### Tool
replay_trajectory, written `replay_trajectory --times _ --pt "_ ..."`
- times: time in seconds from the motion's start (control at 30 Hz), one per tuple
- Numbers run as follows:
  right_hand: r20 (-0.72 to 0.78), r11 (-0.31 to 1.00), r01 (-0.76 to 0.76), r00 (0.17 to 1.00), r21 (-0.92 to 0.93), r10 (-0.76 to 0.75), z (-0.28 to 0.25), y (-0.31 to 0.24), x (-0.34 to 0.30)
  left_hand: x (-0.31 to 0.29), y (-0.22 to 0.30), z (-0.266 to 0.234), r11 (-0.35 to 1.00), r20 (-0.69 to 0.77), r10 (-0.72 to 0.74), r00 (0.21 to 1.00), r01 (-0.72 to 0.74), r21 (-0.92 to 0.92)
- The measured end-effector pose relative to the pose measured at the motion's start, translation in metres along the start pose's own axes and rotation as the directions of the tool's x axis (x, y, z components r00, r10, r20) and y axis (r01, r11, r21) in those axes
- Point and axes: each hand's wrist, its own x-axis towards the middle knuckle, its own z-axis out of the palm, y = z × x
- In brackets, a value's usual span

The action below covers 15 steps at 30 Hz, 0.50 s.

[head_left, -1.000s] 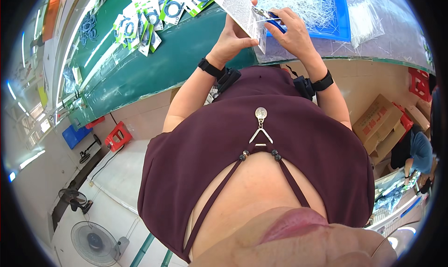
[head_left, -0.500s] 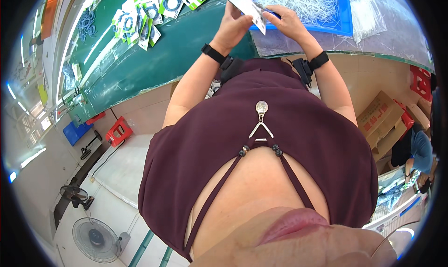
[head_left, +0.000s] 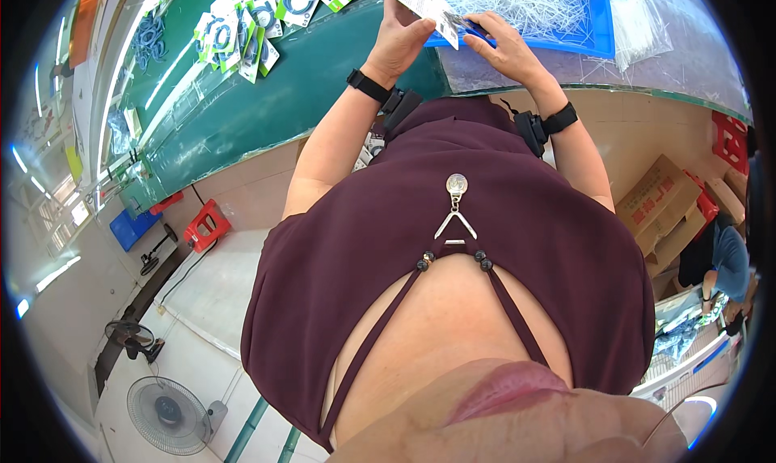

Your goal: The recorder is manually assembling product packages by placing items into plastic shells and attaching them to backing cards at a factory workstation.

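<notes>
My left hand (head_left: pixel 396 49) is closed on a white printed card (head_left: pixel 422 4), pinching it along its lower left edge with the thumb in front. My right hand (head_left: pixel 517 57) grips a small pair of blue-handled cutters (head_left: pixel 477 31), its fingers bent around the handles. The metal jaws are up against the card's right edge, near its lower corner. Whether anything lies between the jaws is too small to tell. Both hands are above the near edge of the table, in front of a blue tray (head_left: pixel 600 26) full of thin clear plastic strips (head_left: pixel 517 6).
Carded, coiled cables (head_left: pixel 234 38) lie heaped on the green table (head_left: pixel 323 83) at left; loose blue-grey cables (head_left: pixel 149 42) lie farther left. A bundle of clear strips (head_left: pixel 640 30) is right of the tray. Cardboard boxes (head_left: pixel 663 208) and another person (head_left: pixel 727 261) are at right.
The card, the cutters and both hands have moved slightly up and away from me. More of the cutters' jaws now shows at the card's edge.
</notes>
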Motion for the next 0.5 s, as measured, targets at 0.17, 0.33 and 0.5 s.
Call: replay_trajectory --times 0.17,0.33,0.5 --pt "0.023 0.999 -0.031 0.999 0.037 0.031 0.002 -0.001 -0.001 -0.003 0.0 -0.001 1.0 0.001 -0.006 1.0 0.006 0.004" --pt "0.042 0.996 0.023 0.999 -0.083 -0.019 0.008 0.014 -0.001 -0.006 -0.001 -0.003 0.992 -0.017 -0.016 1.0 0.018 0.129" --pt "0.059 0.999 0.014 0.998 -0.038 -0.011 0.007 0.003 0.003 -0.007 -0.007 -0.014 0.982 -0.046 -0.022 0.999 0.031 0.185"
